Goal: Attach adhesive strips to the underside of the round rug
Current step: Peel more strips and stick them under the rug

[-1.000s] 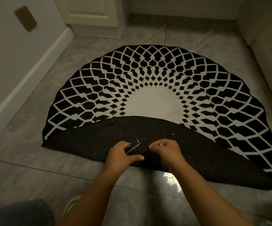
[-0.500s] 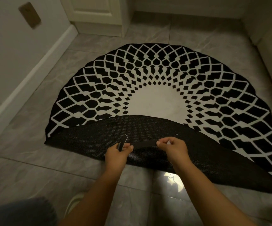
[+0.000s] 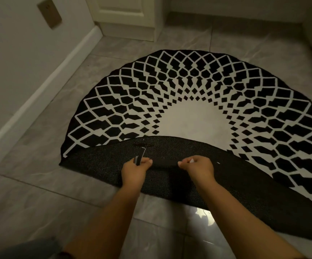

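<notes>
The round rug (image 3: 198, 86), black with a white lattice pattern, lies on the tiled floor with its near half folded back, so the dark mesh underside (image 3: 99, 163) faces up. A black adhesive strip (image 3: 165, 162) stretches flat across that underside between my hands. My left hand (image 3: 135, 170) pinches the strip's left end, where a white-edged backing flap (image 3: 141, 155) sticks up. My right hand (image 3: 196, 168) pinches the right end, with a bit of white liner showing at the fingers. Another dark strip (image 3: 143, 144) sits on the underside just behind.
A wall with white baseboard (image 3: 39, 94) runs along the left, with a brass wall plate (image 3: 49, 13). A white door frame (image 3: 125, 21) stands at the back. Grey floor tiles (image 3: 39, 199) surround the rug. A bright reflection (image 3: 204, 216) shines near my right forearm.
My hands have drawn apart, pulling the strip out longer and flat over the underside. The backing flap at my left hand now stands up. The view has shifted slightly.
</notes>
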A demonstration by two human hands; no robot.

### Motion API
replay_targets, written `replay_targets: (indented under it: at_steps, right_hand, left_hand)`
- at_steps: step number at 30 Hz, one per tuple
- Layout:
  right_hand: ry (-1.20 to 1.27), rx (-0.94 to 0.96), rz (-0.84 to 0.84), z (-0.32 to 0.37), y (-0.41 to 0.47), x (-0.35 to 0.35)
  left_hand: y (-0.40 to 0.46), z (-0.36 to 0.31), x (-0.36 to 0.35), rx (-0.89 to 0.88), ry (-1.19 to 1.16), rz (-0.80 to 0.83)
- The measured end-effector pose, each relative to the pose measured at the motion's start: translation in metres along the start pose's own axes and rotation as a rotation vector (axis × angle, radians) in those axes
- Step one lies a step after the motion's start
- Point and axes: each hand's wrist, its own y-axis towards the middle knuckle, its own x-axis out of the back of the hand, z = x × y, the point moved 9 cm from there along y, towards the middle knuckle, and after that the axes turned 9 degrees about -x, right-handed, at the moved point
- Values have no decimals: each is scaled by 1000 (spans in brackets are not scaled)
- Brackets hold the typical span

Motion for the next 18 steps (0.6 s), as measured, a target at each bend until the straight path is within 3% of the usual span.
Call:
replay_targets:
  at_steps: [10, 18]
  right_hand:
    - [-243, 18, 33, 39, 72, -73]
    - [-217, -19, 32, 45, 116, -108]
  left_hand:
    - [81, 6, 14, -28, 218, -94]
    - [131, 21, 14, 1, 275, -115]
